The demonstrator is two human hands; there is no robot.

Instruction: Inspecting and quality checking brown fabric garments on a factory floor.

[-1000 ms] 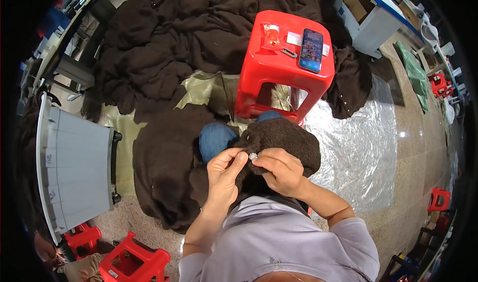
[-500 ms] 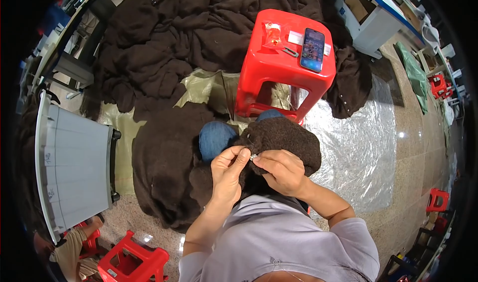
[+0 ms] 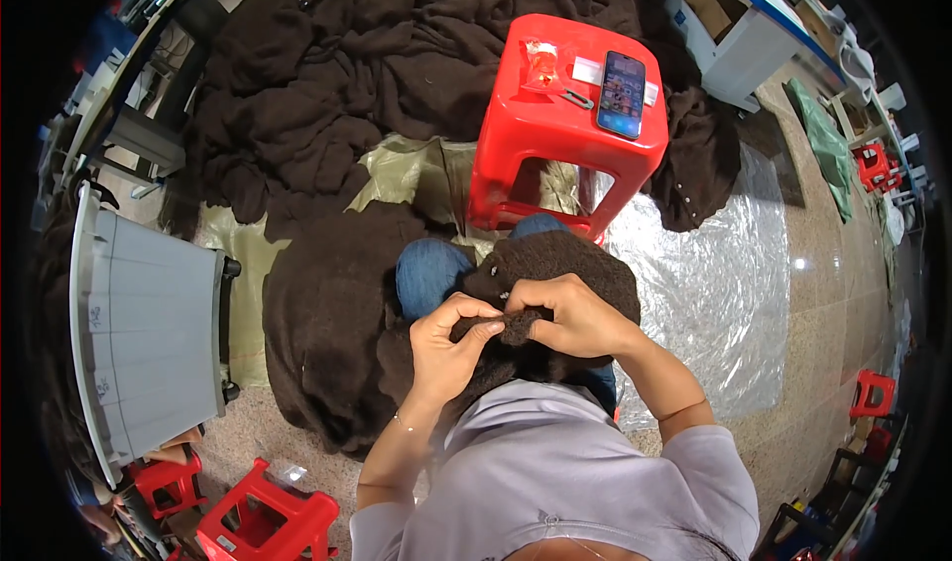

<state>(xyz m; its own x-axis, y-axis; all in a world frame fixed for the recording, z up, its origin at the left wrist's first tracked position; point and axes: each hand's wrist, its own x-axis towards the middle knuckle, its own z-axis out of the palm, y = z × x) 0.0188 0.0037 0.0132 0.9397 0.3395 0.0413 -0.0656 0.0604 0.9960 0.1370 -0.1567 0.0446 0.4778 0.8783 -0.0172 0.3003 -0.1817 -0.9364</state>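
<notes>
Across my lap, over blue jeans (image 3: 429, 276), lies a dark brown fuzzy knit garment (image 3: 585, 262). My left hand (image 3: 446, 348) pinches an edge of it between thumb and fingers. Close beside it, my right hand (image 3: 575, 318) grips the same folded edge, its thumb below and fingers curled over the top. A short stretch of knit shows between the two hands. Small shiny buttons (image 3: 494, 272) sit on the fabric just beyond my fingers. The fingertips of my right hand are partly hidden by the cloth.
Ahead stands a red plastic stool (image 3: 565, 155) bearing a phone (image 3: 622, 95), a red packet (image 3: 542, 68) and small thread snips (image 3: 578, 100). Brown garments (image 3: 397, 56) are heaped behind it. A grey bin (image 3: 154, 313) stands left, another red stool (image 3: 268, 521) lower left, plastic sheeting (image 3: 709, 303) right.
My fingers have gone from pinching at a small shiny button to gripping a folded edge of the knit. My right hand has turned and risen slightly. At lower left, another person's leg has shifted.
</notes>
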